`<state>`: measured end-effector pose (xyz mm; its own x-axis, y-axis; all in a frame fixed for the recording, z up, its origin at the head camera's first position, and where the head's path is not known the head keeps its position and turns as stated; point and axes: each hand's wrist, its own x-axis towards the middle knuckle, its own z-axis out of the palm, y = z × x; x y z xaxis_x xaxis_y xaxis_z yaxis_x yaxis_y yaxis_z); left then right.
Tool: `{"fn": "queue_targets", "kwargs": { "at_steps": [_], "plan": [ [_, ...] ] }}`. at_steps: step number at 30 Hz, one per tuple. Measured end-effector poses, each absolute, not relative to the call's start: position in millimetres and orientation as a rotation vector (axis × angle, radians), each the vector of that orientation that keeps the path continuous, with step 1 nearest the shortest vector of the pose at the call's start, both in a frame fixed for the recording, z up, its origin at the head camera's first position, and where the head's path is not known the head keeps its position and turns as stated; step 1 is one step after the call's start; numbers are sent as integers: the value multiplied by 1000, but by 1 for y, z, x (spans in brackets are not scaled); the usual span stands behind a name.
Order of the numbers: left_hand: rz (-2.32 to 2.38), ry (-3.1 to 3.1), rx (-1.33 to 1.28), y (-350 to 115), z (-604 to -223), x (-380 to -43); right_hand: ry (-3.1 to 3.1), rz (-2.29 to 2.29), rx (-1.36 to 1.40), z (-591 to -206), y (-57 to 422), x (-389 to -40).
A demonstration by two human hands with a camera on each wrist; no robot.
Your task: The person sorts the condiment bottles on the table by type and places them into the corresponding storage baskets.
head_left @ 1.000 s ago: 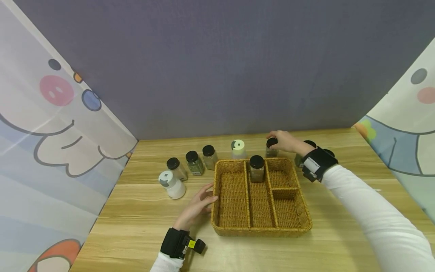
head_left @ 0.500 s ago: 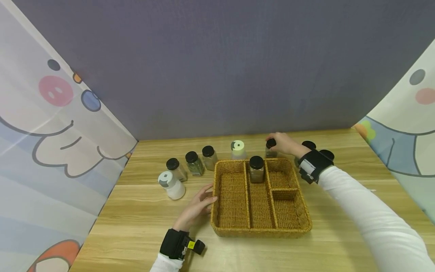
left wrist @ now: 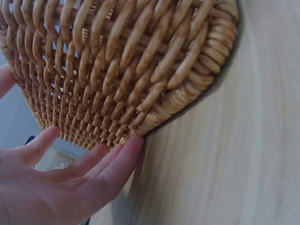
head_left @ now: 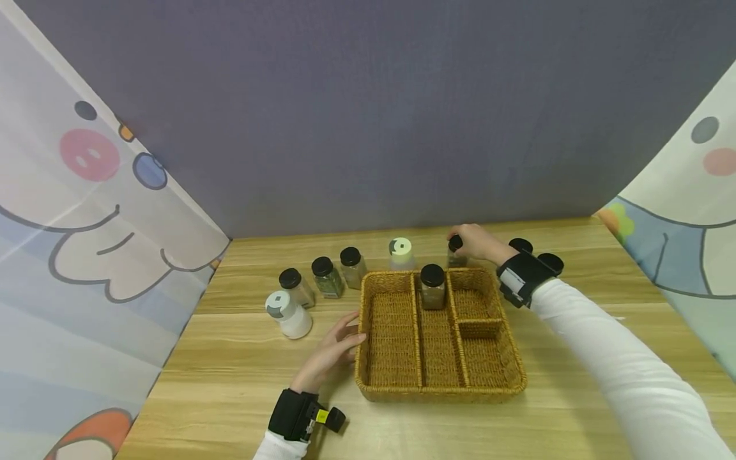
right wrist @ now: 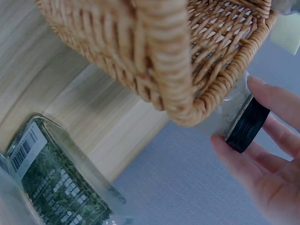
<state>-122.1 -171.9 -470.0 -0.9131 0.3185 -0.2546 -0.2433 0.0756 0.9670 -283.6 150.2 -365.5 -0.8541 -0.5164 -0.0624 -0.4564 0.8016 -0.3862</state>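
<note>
Behind the woven basket (head_left: 443, 393), my right hand (head_left: 477, 244) pinches the black lid of a clear spice jar (head_left: 455, 244). In the right wrist view, thumb and fingers stand around that lid (right wrist: 247, 125), and the basket corner hides part of the jar's body. My left hand (head_left: 326, 354) touches the basket's left wall. Seen from the left wrist, its fairly straight fingertips (left wrist: 136, 144) rest against the weave near the bottom edge. Another black-lidded jar (head_left: 432, 291) stands upright at the far end of the basket's middle compartment.
Left of the basket stand a white-lidded jar (head_left: 295, 319) and several black-lidded jars, one with green contents (head_left: 328, 281). A pale-lidded jar (head_left: 401, 254) is behind the basket. Two black lids (head_left: 520, 245) show beyond my right wrist. A grey wall (head_left: 368, 128) rises behind the table.
My right hand and forearm have shifted slightly left, with the pinched jar shifting a little too. My left hand and the basket keep their places.
</note>
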Motion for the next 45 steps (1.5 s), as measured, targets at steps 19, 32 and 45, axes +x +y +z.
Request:
{"fn": "queue_targets", "kwargs": {
  "at_steps": [19, 32, 45],
  "plan": [
    [1924, 1918, 49, -171, -455, -114, 2802, -515, -786, -362, 143, -283],
    [1889, 1954, 68, -172, -458, -117, 2801, -464, -829, -354, 139, -283],
    [1873, 1974, 82, -170, -457, -117, 2804, -449, -844, -327, 145, -281]
  ]
}}
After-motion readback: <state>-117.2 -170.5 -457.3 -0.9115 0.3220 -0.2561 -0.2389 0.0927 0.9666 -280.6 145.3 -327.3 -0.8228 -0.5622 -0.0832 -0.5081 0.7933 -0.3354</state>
